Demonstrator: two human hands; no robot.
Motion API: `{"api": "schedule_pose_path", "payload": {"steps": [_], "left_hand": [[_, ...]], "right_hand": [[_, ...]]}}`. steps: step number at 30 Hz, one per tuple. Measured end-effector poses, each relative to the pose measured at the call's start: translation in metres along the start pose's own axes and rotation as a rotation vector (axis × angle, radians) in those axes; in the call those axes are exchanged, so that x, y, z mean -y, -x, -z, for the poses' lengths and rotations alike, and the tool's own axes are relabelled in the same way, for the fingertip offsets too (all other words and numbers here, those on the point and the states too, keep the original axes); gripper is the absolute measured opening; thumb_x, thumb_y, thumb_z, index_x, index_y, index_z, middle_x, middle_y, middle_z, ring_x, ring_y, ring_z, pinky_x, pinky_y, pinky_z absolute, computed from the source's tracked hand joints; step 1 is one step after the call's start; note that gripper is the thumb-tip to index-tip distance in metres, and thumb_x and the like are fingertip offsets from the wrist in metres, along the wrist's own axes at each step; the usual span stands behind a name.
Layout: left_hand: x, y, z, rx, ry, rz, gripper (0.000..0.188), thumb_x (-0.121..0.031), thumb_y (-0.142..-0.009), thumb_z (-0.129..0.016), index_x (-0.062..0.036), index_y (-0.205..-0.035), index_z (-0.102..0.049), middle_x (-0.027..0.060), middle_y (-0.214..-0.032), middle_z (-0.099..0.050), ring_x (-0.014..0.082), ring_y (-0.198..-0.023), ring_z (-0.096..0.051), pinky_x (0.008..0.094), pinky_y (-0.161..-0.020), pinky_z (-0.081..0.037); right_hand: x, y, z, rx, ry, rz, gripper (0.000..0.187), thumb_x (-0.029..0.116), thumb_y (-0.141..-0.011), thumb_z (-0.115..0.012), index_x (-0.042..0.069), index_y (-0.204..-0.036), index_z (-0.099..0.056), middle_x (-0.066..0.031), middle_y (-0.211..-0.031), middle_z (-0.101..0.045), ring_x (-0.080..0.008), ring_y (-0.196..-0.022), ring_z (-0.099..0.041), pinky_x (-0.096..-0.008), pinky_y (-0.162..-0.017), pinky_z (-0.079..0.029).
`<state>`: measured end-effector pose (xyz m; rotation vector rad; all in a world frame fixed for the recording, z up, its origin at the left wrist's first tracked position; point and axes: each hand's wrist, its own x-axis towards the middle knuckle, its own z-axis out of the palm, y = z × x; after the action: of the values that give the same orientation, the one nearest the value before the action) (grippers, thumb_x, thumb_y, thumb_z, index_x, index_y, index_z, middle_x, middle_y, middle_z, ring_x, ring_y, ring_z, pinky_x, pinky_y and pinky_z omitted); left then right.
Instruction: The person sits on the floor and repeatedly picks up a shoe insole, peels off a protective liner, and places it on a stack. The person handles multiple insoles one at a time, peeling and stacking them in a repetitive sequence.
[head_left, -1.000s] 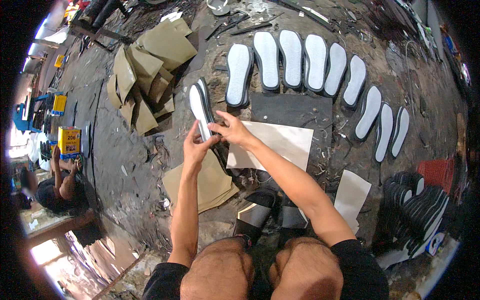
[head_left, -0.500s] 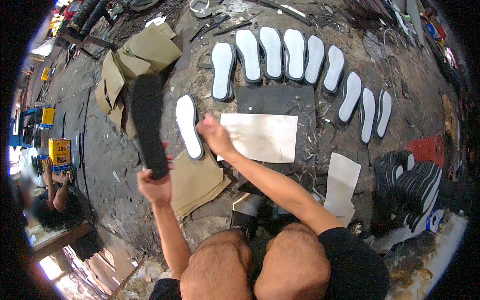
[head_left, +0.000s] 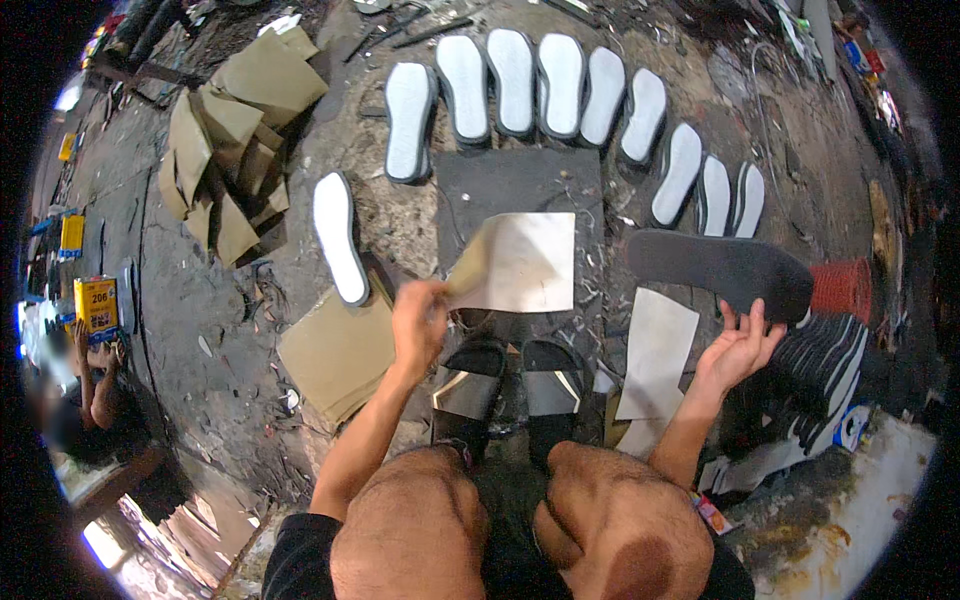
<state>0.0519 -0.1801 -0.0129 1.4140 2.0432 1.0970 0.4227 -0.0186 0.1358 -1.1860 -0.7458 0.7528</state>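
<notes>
My left hand (head_left: 420,322) pinches the left edge of a pale sheet (head_left: 540,265), which curls up and shows its tan underside. The sheet lies over a dark square mat (head_left: 515,180) in front of my feet. On the right, my right hand (head_left: 738,350) holds a dark grey shoe sole (head_left: 715,262) by its near edge, fingers under it. The sole lies crosswise just above the floor, its right end by a red basket. A white-topped sole (head_left: 338,235) rests on the floor beyond my left hand, close to a tan stack of sheets (head_left: 340,350).
Several white-topped soles (head_left: 510,85) form an arc beyond the mat. Stacked soles (head_left: 825,365) stand beside the red basket (head_left: 842,288). More tan sheets (head_left: 235,120) are heaped at far left; a pale strip (head_left: 658,350) lies near my right arm. Another person (head_left: 100,385) sits at left.
The dark sole has passed from my left hand to my right and moved across to the right. My left hand has taken the pale sheet's edge and lifted it. The view has shifted slightly.
</notes>
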Motion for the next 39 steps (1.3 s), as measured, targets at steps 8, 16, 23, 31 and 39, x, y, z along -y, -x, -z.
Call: {"api": "schedule_pose_path", "payload": {"steps": [8, 16, 23, 31, 39], "left_hand": [[-0.039, 0.074, -0.034, 0.323, -0.197, -0.698, 0.052, -0.017, -0.074, -0.063, -0.0063, -0.125, -0.066, 0.0082, -0.126, -0.063, 0.0264, -0.108, -0.059, 0.0421, -0.087, -0.051], [-0.052, 0.062, -0.034, 0.202, -0.210, -0.716, 0.047, -0.013, -0.075, -0.069, -0.0081, -0.122, -0.066, 0.0091, -0.133, -0.062, 0.0300, -0.118, -0.058, 0.0449, -0.097, -0.048], [-0.028, 0.024, -0.016, -0.168, 0.142, 0.437, 0.042, -0.016, -0.095, -0.072, 0.0013, -0.130, -0.058, 0.0147, -0.119, -0.068, 0.0176, -0.108, -0.064, 0.0342, -0.093, -0.052], [-0.050, -0.029, 0.018, 0.099, 1.034, 0.722, 0.052, 0.000, -0.086, -0.076, -0.0016, -0.132, -0.052, 0.0085, -0.106, -0.070, 0.0132, -0.088, -0.066, 0.0298, -0.074, -0.055], [-0.087, -0.035, 0.003, 0.152, 0.934, 0.652, 0.044, -0.002, -0.093, -0.066, -0.0052, -0.134, -0.050, 0.0071, -0.118, -0.066, 0.0163, -0.102, -0.066, 0.0359, -0.086, -0.058]], "right_hand": [[-0.018, 0.010, 0.062, -0.194, 0.013, -0.115, 0.078, 0.006, -0.091, -0.068, 0.001, -0.151, -0.018, -0.0132, -0.114, -0.052, -0.0204, -0.097, -0.058, -0.0409, -0.072, -0.062], [-0.023, 0.010, 0.061, -0.248, -0.004, -0.169, 0.080, 0.008, -0.089, -0.068, 0.001, -0.151, -0.017, -0.0149, -0.118, -0.053, -0.0226, -0.097, -0.060, -0.0436, -0.073, -0.063], [-0.020, 0.008, 0.065, -0.225, -0.016, -0.160, 0.072, 0.017, -0.092, -0.067, -0.002, -0.147, -0.023, -0.0191, -0.137, -0.044, -0.0301, -0.104, -0.059, -0.0456, -0.075, -0.062], [-0.010, -0.006, 0.066, -0.237, 0.026, -0.073, 0.054, 0.019, -0.092, -0.066, 0.003, -0.136, -0.038, -0.0127, -0.119, -0.055, -0.0224, -0.100, -0.056, -0.0421, -0.075, -0.053], [0.026, -0.033, 0.083, -0.469, 0.100, 0.106, 0.086, 0.002, -0.085, -0.069, 0.011, -0.156, -0.022, -0.0088, -0.109, -0.053, -0.0200, -0.096, -0.052, -0.0410, -0.077, -0.047]]}}
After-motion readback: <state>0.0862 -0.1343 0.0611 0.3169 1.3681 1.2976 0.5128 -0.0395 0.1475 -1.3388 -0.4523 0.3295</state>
